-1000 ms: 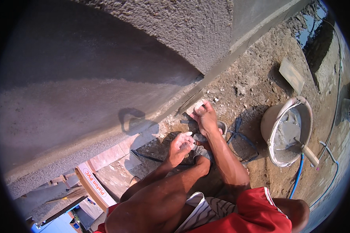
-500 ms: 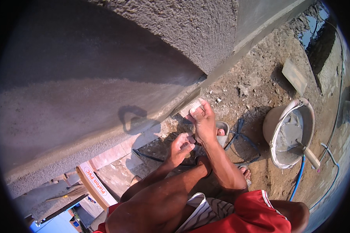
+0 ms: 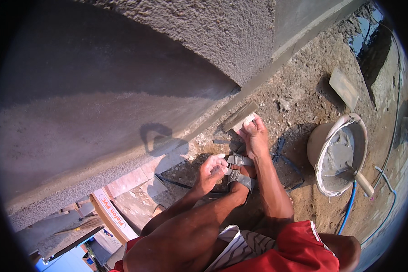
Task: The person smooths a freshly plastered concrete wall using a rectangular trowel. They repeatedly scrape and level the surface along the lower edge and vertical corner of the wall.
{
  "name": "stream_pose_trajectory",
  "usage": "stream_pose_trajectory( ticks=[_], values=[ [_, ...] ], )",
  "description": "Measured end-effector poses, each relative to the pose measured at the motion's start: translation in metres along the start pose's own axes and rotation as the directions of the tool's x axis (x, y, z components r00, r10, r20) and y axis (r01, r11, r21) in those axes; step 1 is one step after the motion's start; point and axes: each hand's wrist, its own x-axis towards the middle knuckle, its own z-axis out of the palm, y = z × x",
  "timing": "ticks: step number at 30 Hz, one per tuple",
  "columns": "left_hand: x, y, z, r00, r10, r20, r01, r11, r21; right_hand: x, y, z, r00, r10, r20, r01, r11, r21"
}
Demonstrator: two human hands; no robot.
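Observation:
My right hand [image 3: 255,138] grips a small rectangular float [image 3: 241,116], its wet grey-brown face turned toward the foot of the plastered wall [image 3: 99,118]. A narrow gap shows between the float and the wall's lower edge. My left hand [image 3: 211,171] hovers above my sandalled foot, fingers loosely curled and apart, with nothing seen in it. To the right stands a bucket [image 3: 313,144] of wet grey mortar [image 3: 337,154]. A tool with a wooden handle [image 3: 363,183] leans out over its rim, the working end sunk in the mortar.
Behind the bucket a flat board [image 3: 343,89] lies on rubbly soil. A blue hose [image 3: 347,208] runs beside the bucket, and a dark strap [image 3: 283,156] lies near my foot. The rough wall corner [image 3: 240,50] juts in overhead. A long white-faced box [image 3: 113,215] lies at lower left.
My right hand has moved right and slightly up with the float, away from the wall's foot, and the float has turned to show its long face. My left hand has hardly moved.

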Motion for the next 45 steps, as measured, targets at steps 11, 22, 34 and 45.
stream_pose_trajectory(
  ticks=[11,22,34,45],
  values=[
    [-0.002,0.003,-0.001,1.0,-0.014,0.014,0.014,0.999,-0.042,0.002,-0.006,0.038,0.998,-0.062,0.017,0.062,0.998,-0.018],
    [-0.001,0.005,0.002,1.0,-0.023,-0.001,0.023,0.999,-0.023,-0.06,-0.043,0.057,0.929,-0.289,0.232,0.281,0.957,0.069],
    [0.002,0.002,-0.001,0.999,-0.033,0.03,0.034,0.999,-0.03,0.033,-0.028,-0.006,0.996,-0.078,-0.044,0.079,0.997,0.002],
    [0.0,0.004,-0.002,0.999,-0.029,0.03,0.029,1.0,0.0,0.0,-0.056,0.047,0.979,-0.198,0.046,0.195,0.979,0.064]
  ],
)
